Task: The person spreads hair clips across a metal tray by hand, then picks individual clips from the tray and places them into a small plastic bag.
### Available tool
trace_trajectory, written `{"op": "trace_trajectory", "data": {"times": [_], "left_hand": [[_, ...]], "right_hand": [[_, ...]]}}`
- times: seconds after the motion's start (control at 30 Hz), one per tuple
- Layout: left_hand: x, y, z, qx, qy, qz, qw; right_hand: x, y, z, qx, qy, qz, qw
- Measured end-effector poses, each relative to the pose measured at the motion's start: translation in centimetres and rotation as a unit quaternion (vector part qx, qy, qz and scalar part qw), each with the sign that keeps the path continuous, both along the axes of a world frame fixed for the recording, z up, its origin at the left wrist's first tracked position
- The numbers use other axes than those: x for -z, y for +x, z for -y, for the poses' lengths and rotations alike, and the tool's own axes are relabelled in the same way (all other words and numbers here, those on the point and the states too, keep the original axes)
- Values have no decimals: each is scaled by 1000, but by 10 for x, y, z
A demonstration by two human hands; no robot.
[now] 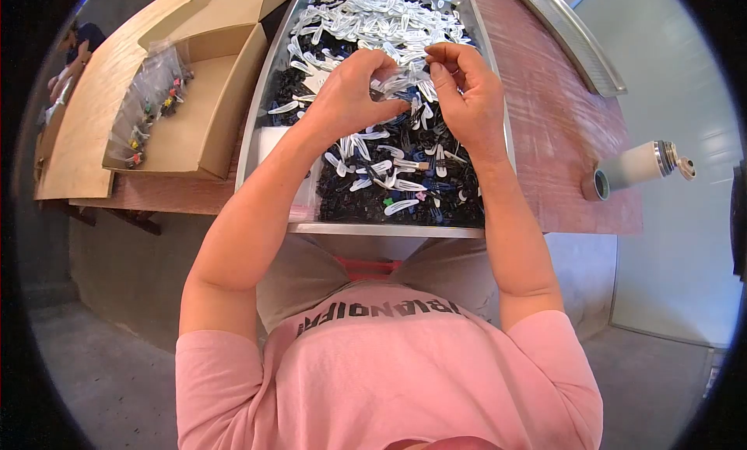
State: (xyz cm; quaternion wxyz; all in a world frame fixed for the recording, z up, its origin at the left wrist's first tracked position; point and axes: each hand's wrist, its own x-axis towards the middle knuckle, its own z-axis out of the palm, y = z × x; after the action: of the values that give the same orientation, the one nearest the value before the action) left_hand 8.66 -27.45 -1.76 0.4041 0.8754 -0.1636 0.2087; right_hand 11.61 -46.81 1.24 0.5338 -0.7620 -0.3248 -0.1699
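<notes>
A metal tray [476, 18] holds a heap of white snap hair clips [373, 18] at its far end and dark hair clips [354, 197] nearer me. Over the middle of the heap is my left hand [350, 92], thumb stretched out and apart from the curled fingers. Facing it, my right hand [473, 96] has its fingers bent in towards the thumb; anything in them is too small to make out. Between the hands lie whitish, partly see-through pieces, close to both sets of fingertips. Scattered white clips [401, 207] rest on the dark ones.
Left of the tray stands an open cardboard box [214, 100] with clear bags [152, 100] of small colourful items. A flask [638, 164] lies on its side at the right, beside a cup [596, 185]. Another metal tray [572, 38] is at the far right. A person sits at far left.
</notes>
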Motion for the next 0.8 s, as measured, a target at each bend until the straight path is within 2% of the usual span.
{"op": "trace_trajectory", "data": {"times": [0.37, 0.43, 0.47, 0.53, 0.57, 0.63, 0.67, 0.73, 0.8], "left_hand": [[-4, -1, 0, -10, 4, -14, 1000], [-10, 0, -2, -9, -77, -120, 990], [-12, 0, -2, -10, -77, -120, 990], [-17, -2, -5, 4, -306, -170, 937], [-20, -2, -6, -2, -327, -157, 932], [-16, 2, -12, -8, -314, -139, 939], [-14, 4, -14, -15, -302, -121, 946], [-13, 5, -12, -20, -302, -118, 946], [-13, 5, -11, -25, -302, -117, 946]], "right_hand": [[-2, 0, 0, 38, 25, 44, 998], [-4, -2, 0, 65, 43, 38, 996], [-3, -2, 0, 65, 43, 37, 996], [0, 0, 1, 35, 47, 6, 998], [1, 1, 0, 35, 47, 5, 998], [3, 1, 1, 20, -50, -27, 998], [3, 1, 2, 20, -50, -26, 998], [3, 0, 4, -28, -164, -58, 984], [7, 2, 4, -42, -195, -52, 978]]}}
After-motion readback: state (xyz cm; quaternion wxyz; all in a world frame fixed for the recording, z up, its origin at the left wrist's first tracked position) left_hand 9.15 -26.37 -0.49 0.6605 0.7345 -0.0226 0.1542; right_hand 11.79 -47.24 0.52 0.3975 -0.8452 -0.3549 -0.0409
